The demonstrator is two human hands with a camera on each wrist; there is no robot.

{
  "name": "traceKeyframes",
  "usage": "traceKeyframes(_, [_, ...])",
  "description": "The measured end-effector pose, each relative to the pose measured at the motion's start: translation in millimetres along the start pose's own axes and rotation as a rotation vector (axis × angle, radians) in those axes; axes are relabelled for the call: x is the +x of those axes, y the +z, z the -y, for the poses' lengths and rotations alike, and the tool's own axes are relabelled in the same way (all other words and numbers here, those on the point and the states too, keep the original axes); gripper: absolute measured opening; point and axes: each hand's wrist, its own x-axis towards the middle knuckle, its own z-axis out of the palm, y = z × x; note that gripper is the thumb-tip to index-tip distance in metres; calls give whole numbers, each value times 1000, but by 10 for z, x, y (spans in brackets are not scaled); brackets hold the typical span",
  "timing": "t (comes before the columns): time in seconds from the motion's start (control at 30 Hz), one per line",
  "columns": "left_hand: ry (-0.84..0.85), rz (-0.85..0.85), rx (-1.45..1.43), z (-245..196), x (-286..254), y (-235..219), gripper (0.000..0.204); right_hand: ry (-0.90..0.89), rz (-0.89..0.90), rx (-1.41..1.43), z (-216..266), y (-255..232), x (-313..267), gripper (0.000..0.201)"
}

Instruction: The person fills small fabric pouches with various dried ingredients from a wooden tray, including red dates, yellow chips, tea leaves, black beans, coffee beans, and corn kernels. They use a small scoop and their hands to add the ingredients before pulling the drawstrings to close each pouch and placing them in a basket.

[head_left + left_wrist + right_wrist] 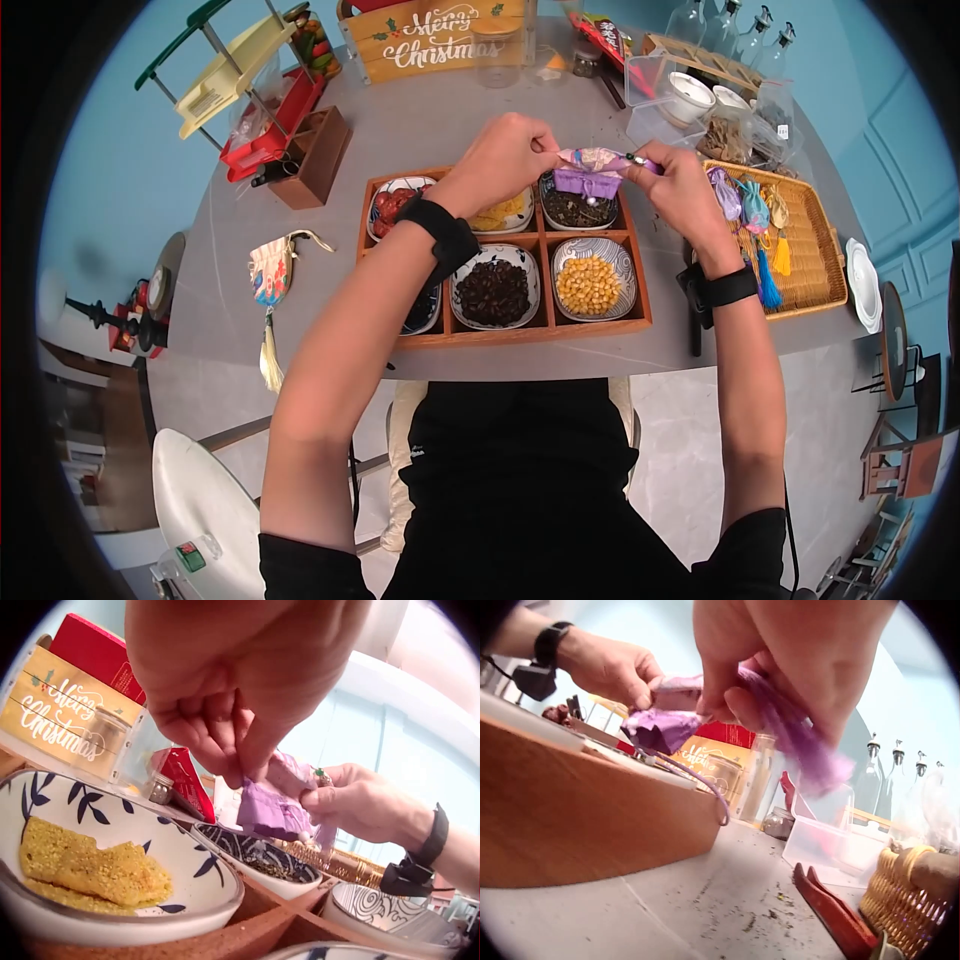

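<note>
Head view: both hands, left (505, 155) and right (675, 185), pinch the purple pouch (590, 172); probably soft, light cloth, best held by its rim.

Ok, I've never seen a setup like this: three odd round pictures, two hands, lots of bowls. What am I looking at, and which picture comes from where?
There is no machine here: a person works with bare hands and wears three cameras. The big picture comes from the head, looking down. The other two come from cameras strapped at each wrist, looking up at that hand from close by.

Both hands pinch a small purple pouch at its top edge: the left hand on one side, the right hand on the other, above a wooden tray on a grey table. The tray holds bowls of yellow kernels, dark beans and other fillings. A wicker basket with more pouches sits by the right hand, and one patterned pouch lies to the left. A "Merry Christmas" sign stands behind.
</note>
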Motion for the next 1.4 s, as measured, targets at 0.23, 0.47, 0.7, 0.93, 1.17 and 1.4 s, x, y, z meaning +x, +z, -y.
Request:
traceKeyframes(0.23, [-14, 50, 21, -24, -14, -7, 13, 113, 39, -30, 42, -47, -21, 20])
traceKeyframes(0.47, [3, 30, 35, -19, -10, -33, 14, 10, 9, -17, 92, -40, -65, 16])
traceKeyframes(0.7, [92, -9, 41, -8, 36, 43, 13, 64, -40, -40, 112, -69, -73, 14])
traceKeyframes(0.93, [-34, -4, -36, -81, 52, 30, 13, -81, -154, -13, 36, 36, -80, 12])
traceKeyframes(1.17, [-6, -19, 14, -77, 53, 54, 12, 150, -106, 3, 18, 54, -45, 13])
traceKeyframes(1.4, [-64, 14, 30, -151, 32, -38, 14, -66, -139, -118, 44, 17, -77, 14])
